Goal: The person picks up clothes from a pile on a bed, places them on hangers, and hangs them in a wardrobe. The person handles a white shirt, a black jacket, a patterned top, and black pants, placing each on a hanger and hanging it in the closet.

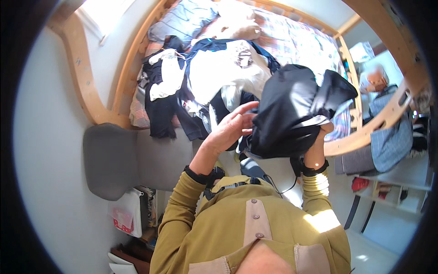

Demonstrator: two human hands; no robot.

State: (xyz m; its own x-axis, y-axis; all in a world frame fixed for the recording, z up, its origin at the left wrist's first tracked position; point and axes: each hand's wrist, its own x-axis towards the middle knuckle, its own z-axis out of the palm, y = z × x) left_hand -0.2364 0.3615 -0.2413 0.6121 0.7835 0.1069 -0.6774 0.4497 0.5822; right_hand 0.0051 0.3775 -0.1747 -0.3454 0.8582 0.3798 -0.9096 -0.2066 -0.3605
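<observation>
A black garment (pixel 284 116) with a light strip at its lower right hangs bunched in front of me, above the near side of the bed. My right hand (pixel 326 128) grips it from its lower right edge, most of the fingers hidden by the cloth. At its left side is my left hand (pixel 236 123), fingers spread, the tips touching or just beside the fabric. Beyond, a heap of clothes covers the bed: a white top with a dark print (pixel 226 72), dark trousers (pixel 160 116) and a white piece (pixel 167 75).
A wooden bed frame (pixel 131 65) curves around the mattress, with a blue pillow (pixel 184 22) at the far left. The grey chair (pixel 113 161) stands against the bed at left. Blue-grey clothing (pixel 391 144) lies at right, above white shelves (pixel 393 191).
</observation>
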